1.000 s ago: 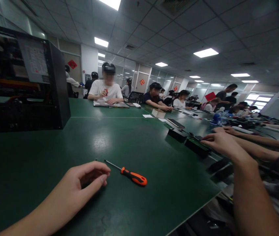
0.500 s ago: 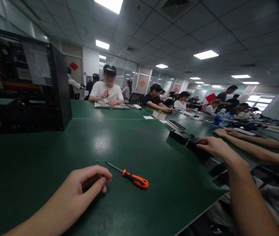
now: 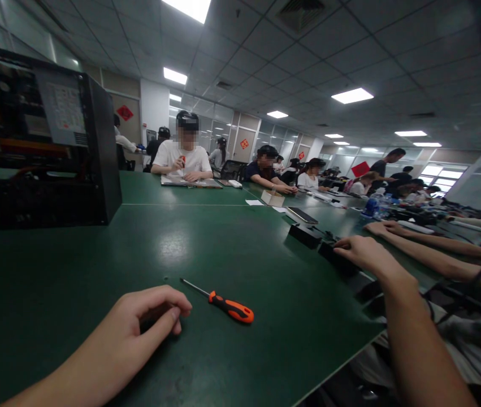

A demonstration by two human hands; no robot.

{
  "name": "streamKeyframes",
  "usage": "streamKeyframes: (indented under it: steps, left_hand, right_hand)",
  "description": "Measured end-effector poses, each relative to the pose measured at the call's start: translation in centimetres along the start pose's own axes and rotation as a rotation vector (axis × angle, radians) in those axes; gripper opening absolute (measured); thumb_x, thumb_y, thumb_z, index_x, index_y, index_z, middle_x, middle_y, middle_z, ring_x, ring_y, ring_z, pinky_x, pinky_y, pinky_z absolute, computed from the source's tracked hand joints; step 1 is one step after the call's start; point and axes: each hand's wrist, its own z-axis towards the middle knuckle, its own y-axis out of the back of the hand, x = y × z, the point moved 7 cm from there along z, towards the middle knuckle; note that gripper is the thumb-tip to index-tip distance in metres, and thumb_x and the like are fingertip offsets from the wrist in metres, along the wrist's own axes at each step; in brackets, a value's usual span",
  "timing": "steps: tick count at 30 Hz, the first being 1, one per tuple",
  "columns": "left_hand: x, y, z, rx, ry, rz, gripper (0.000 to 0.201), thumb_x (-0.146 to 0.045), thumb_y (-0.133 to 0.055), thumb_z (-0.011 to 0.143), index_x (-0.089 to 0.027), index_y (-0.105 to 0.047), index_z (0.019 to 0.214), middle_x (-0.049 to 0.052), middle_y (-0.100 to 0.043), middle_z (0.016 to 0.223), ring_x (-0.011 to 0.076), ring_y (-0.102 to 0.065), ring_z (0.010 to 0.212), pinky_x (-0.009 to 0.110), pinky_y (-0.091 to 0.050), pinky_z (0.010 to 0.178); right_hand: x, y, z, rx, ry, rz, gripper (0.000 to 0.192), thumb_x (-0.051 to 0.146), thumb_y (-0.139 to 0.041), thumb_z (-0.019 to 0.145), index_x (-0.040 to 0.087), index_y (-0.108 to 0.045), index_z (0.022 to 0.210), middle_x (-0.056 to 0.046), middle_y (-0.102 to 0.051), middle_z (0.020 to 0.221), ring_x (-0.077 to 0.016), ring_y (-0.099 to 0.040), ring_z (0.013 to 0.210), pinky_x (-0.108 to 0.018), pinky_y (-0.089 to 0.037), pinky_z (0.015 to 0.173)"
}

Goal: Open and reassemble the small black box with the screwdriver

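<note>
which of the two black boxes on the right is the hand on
The nearer one: the right hand rests its fingers on its top. The farther black box, toward the phone, sits untouched, apart from the hand.

No readable text anywhere in view.

White label sheet [image 3: 63,115] on the side of the black computer case [image 3: 40,135] to my left has printed rows, too small and blurred to read. Red diamond signs on the far wall [image 3: 125,112] and doors [image 3: 245,143] carry a mark I can't make out. Red sheet [image 3: 361,168] further back on the right looks blank from here. No brand visible on the orange screwdriver [image 3: 225,306] on the table [image 3: 223,249].
</note>
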Motion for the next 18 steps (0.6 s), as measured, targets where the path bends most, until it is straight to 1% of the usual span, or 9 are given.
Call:
streamKeyframes:
  steps: [4,7,10,13,15,18]
  left_hand:
    - [-0.2,0.0,-0.2,0.009,-0.010,0.025,0.025,-0.037,-0.055,0.092,-0.023,-0.075,0.090,0.003,-0.074,0.075,0.0222,-0.071,0.074,0.026,-0.052,0.069]
    - [-0.2,0.0,-0.2,0.003,-0.018,0.041,0.025,-0.038,-0.055,0.093,-0.024,-0.076,0.089,0.004,-0.075,0.077,0.0221,-0.071,0.074,0.026,-0.053,0.069]
    - [-0.1,-0.1,-0.1,0.018,-0.034,0.048,0.025,-0.038,-0.056,0.093,-0.024,-0.076,0.089,0.004,-0.075,0.078,0.0220,-0.071,0.074,0.026,-0.053,0.069]
    - [0.0,-0.1,0.0,0.025,-0.044,0.044,0.024,-0.038,-0.057,0.092,-0.025,-0.076,0.088,0.003,-0.074,0.077,0.0218,-0.071,0.073,0.026,-0.052,0.068]
    - [0.1,0.0,0.1,0.019,-0.040,0.038,0.023,-0.038,-0.058,0.092,-0.025,-0.077,0.087,0.003,-0.074,0.077,0.0218,-0.071,0.073,0.025,-0.052,0.068]
    - [0.1,0.1,0.1,0.016,-0.032,0.031,0.023,-0.038,-0.058,0.091,-0.026,-0.077,0.088,0.003,-0.075,0.077,0.0220,-0.071,0.073,0.025,-0.052,0.067]
  right_hand:
    - [0.0,-0.1,0.1,-0.016,0.052,0.006,0.031,0.035,-0.058,0.086,0.021,-0.081,0.098,-0.010,-0.079,0.102,-0.0298,-0.074,0.095,-0.035,-0.054,0.083]
    - [-0.2,-0.2,0.2,-0.008,0.079,0.020,0.031,0.034,-0.057,0.085,0.021,-0.081,0.099,-0.010,-0.079,0.102,-0.0297,-0.074,0.096,-0.035,-0.055,0.084]
    - [-0.3,0.2,0.5,0.018,0.104,0.039,0.029,0.035,-0.060,0.081,0.021,-0.081,0.097,-0.008,-0.079,0.098,-0.0283,-0.075,0.090,-0.034,-0.055,0.079]
    - [0.0,1.1,1.2,0.036,0.148,0.059,0.026,0.037,-0.063,0.078,0.020,-0.080,0.087,-0.007,-0.078,0.085,-0.0247,-0.073,0.075,-0.030,-0.052,0.068]
    - [0.4,2.1,1.9,-0.008,0.183,0.071,0.031,0.044,-0.059,0.082,0.018,-0.077,0.080,-0.008,-0.076,0.079,-0.0233,-0.069,0.071,-0.029,-0.048,0.065]
    - [1.5,2.8,2.7,-0.126,0.245,0.101,0.049,0.054,-0.040,0.093,0.018,-0.066,0.074,-0.009,-0.071,0.078,-0.0213,-0.064,0.075,-0.029,-0.045,0.069]
